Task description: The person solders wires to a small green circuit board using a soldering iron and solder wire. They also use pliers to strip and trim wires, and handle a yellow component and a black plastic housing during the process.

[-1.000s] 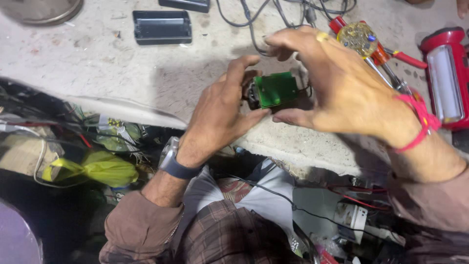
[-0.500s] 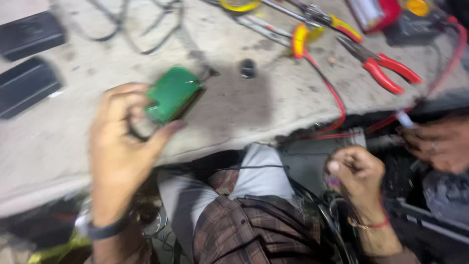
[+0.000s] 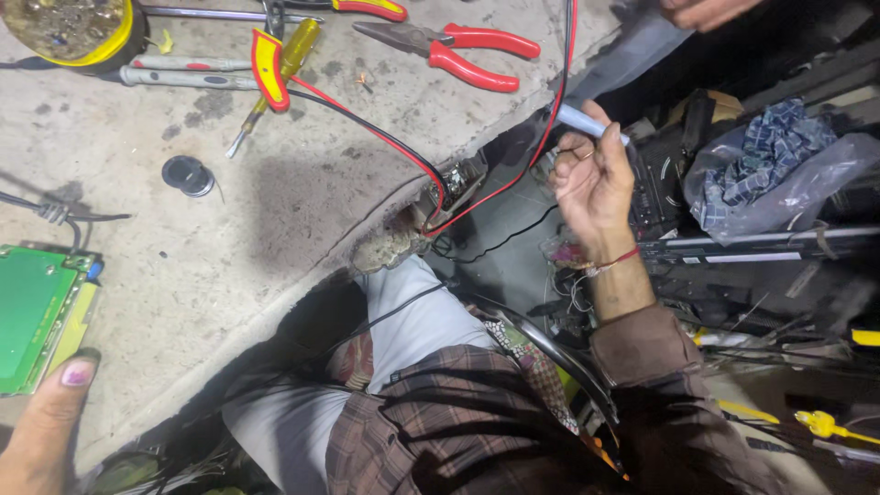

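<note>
My left hand is at the bottom left corner, its thumb pressed against the lower edge of a green circuit board that rests on the grey concrete bench. My right hand is off the bench's right edge, fingers closed around a pale blue-white pen-shaped tool. Red and black wires run from the bench top down past the edge beside that hand. A small bare circuit part sits at the broken bench edge.
Red-handled pliers, screwdrivers, a yellow-rimmed tin and a small black ring lie on the bench. Another person's hand shows at the top right. Bags, cables and clutter fill the floor on the right.
My right hand has let go of the board, dropped off the bench's right edge and taken up the pen-shaped tool. The left hand keeps the board, now at the far left.
</note>
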`<state>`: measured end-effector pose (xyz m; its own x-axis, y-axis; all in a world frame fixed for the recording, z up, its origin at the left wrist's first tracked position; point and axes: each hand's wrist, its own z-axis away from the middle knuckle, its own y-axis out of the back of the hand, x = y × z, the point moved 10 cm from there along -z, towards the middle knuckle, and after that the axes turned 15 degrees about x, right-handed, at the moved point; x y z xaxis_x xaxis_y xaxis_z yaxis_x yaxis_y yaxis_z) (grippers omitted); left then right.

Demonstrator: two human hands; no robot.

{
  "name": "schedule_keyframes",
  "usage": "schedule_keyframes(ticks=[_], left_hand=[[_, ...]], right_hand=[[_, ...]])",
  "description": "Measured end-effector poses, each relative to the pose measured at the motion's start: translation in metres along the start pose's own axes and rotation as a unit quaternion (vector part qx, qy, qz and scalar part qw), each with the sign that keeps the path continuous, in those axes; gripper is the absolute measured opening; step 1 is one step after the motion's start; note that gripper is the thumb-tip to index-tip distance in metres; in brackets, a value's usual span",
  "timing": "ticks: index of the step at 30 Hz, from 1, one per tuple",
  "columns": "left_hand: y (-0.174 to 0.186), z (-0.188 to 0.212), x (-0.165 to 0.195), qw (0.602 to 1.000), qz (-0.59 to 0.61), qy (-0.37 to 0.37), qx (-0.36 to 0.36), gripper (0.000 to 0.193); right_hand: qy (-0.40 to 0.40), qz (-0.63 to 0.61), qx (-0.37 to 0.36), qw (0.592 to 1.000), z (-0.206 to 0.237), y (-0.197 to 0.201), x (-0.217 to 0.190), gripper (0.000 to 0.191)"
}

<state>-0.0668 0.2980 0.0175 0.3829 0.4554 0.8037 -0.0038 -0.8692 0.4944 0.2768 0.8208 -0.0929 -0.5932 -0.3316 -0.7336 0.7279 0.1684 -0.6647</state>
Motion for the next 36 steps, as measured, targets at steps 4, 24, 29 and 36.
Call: schedule_keyframes(ticks=[4,24,29,36], left_hand=[[0.000,0.002,-0.004,0.999,-0.018,0.027,0.008,0.048],[0.051,-0.022,0.084,0.991,-0.008,-0.084,0.100,0.075],[0.070,-0.027,0.081,0.991,0.004,-0.090,0.102,0.075],[0.077,-0.039,0.058,0.997,0.013,-0.026,0.075,0.066]], right_hand=[[0.082,0.037,0.084,0.992,-0.033,0.044,-0.032,0.032],[0.621,0.350,-0.277,0.645,0.193,-0.269,-0.016,0.041],[0.656,0.373,-0.355,0.552,0.232,-0.362,0.026,0.044],[0.602,0.377,-0.330,0.621,0.222,-0.371,0.021,0.039]])
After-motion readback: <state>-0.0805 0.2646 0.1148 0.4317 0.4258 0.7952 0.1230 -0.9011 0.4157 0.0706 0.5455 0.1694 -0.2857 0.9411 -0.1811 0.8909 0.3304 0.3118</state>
